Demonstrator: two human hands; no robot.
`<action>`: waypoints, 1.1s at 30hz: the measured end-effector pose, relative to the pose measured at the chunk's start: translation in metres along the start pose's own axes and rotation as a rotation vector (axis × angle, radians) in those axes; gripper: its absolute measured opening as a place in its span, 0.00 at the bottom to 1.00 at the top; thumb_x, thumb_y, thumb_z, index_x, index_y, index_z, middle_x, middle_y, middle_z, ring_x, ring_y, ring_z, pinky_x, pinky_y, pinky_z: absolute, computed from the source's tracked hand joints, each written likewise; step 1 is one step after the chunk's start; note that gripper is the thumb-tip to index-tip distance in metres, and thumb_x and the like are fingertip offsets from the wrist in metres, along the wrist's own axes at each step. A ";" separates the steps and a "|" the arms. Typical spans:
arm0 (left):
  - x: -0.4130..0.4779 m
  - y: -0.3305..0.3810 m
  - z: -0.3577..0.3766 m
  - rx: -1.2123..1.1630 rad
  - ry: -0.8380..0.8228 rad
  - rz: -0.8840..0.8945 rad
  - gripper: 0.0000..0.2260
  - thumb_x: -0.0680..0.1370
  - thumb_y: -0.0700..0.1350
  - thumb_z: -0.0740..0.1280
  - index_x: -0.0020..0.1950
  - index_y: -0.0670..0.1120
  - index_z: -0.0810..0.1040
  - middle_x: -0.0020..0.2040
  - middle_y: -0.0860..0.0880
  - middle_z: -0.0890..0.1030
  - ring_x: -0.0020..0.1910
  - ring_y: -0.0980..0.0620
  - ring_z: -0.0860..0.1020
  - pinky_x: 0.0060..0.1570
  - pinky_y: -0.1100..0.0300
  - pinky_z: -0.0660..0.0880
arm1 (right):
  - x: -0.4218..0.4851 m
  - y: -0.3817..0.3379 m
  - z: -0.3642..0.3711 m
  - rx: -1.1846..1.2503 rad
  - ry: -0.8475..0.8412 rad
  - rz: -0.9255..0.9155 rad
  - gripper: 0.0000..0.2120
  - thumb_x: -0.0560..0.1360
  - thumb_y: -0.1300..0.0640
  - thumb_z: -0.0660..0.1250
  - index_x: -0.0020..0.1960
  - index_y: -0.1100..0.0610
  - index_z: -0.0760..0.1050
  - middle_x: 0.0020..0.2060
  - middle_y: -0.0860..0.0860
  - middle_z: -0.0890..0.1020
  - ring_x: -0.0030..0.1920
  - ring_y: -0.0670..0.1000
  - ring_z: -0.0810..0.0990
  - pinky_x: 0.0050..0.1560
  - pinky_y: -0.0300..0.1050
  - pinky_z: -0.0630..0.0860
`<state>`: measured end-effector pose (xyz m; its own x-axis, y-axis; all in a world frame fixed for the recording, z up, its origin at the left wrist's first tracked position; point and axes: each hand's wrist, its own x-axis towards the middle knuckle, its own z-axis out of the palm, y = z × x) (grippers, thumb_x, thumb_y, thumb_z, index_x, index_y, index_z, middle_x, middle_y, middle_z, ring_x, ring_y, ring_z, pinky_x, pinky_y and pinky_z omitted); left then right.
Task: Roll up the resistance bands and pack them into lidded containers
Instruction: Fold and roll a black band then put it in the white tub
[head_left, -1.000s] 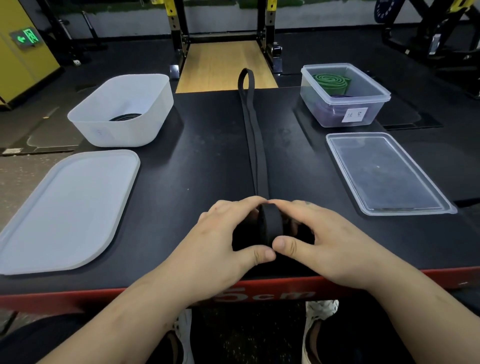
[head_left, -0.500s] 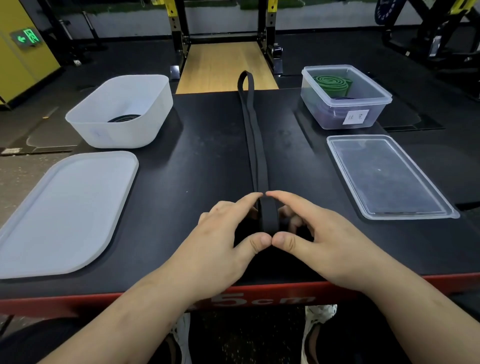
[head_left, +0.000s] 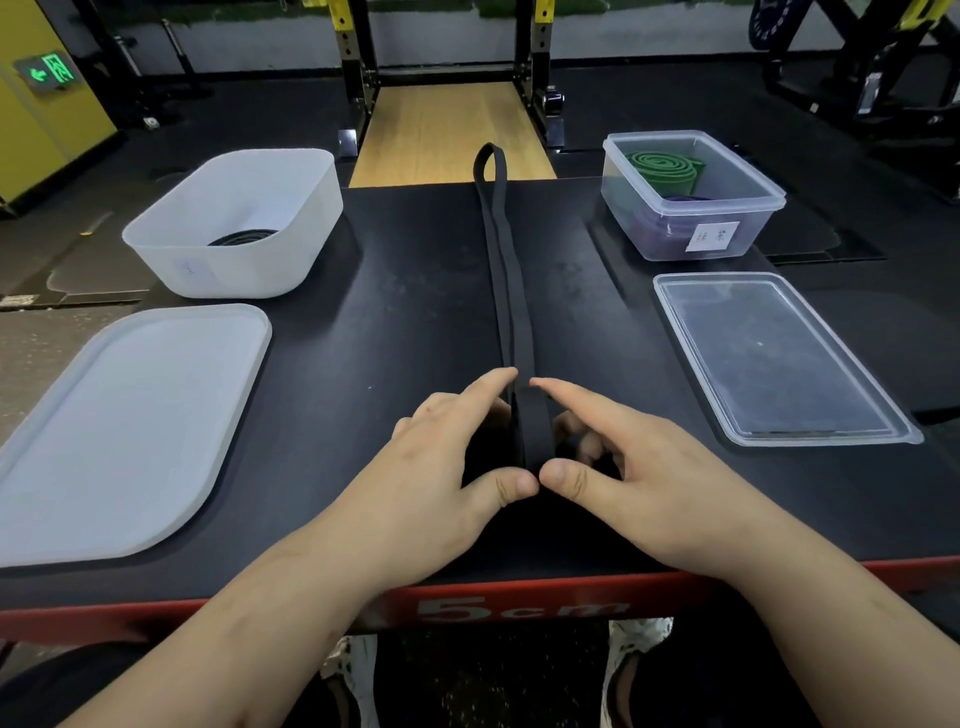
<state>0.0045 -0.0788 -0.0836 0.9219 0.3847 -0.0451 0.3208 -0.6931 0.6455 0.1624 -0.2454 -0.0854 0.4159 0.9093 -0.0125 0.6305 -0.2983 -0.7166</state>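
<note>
Black flat rubber resistance band (head_left: 511, 291) runs up the middle of the black table (head_left: 395, 322), loop past the far edge. Near the front edge, left hand (head_left: 447, 467) and right hand (head_left: 634, 467) pinch its rolled end, thumb against forefinger. Slack thumbs and it'll likely spring open or wind crooked.

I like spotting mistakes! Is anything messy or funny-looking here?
Nothing is spilled or broken. Only the band looks a bit odd: its far loop pokes past the far edge of the table, while the left hand and right hand pinch its rolled end.
</note>
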 end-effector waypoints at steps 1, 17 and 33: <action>0.000 -0.001 -0.001 0.006 -0.008 0.003 0.33 0.76 0.66 0.65 0.74 0.76 0.48 0.71 0.64 0.65 0.74 0.56 0.63 0.71 0.54 0.65 | 0.000 0.001 -0.001 0.011 -0.006 -0.003 0.32 0.74 0.33 0.65 0.76 0.26 0.57 0.53 0.41 0.80 0.48 0.44 0.80 0.50 0.41 0.75; -0.022 0.011 0.006 -0.022 -0.009 0.083 0.23 0.80 0.62 0.63 0.70 0.75 0.55 0.61 0.67 0.68 0.65 0.59 0.65 0.64 0.57 0.67 | -0.018 -0.008 -0.005 0.031 -0.019 -0.054 0.25 0.76 0.40 0.69 0.71 0.29 0.67 0.34 0.45 0.77 0.36 0.45 0.77 0.39 0.33 0.70; -0.017 0.008 0.004 -0.007 0.003 0.080 0.31 0.76 0.64 0.68 0.70 0.78 0.52 0.62 0.76 0.66 0.67 0.65 0.63 0.66 0.60 0.64 | -0.011 -0.006 -0.002 0.071 -0.022 -0.043 0.24 0.76 0.33 0.65 0.70 0.29 0.66 0.63 0.35 0.79 0.66 0.38 0.75 0.67 0.50 0.74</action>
<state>-0.0080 -0.0932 -0.0806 0.9438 0.3303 0.0095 0.2446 -0.7176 0.6521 0.1556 -0.2540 -0.0794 0.3746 0.9272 0.0048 0.5994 -0.2382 -0.7642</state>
